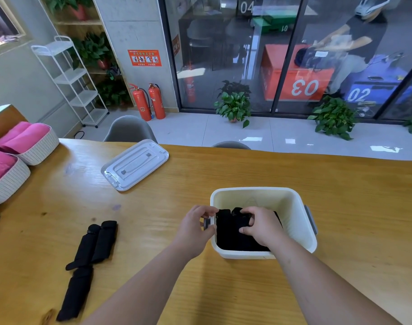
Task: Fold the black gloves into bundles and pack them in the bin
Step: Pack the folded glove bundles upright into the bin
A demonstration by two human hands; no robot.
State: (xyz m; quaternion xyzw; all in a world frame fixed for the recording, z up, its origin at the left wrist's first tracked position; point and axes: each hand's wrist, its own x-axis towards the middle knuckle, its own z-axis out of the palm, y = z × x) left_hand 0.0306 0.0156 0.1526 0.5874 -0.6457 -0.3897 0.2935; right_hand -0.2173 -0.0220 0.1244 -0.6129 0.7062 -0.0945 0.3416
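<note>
Fingers of the right hand (259,227) are curled down onto a black bundle (233,238) inside the bin (270,201), just right of the frame's centre, pinching its top fold. The left hand (195,227) is at the bin's left rim, with fingers and thumb bent round the edge by a grey latch (207,224), seemingly steadying it. The bundle sits low against the near wall. How many bundles are packed there I cannot tell, since the black cloth reads as one mass.

The main risk is that the fold springs open once the right hand lets go. Only the pinch appears to hold it together, and the far half of the bin offers room for it to flop into. A push down with the left hand loosened could also slide the light bin across the smooth table (341,207).

More gloves (90,261) lie loose at the lower left, well apart from the bin and not yet bundled. The lid (134,164) rests upper left of the bin, and baskets (36,148) holding pink cloth stand at the left edge.
</note>
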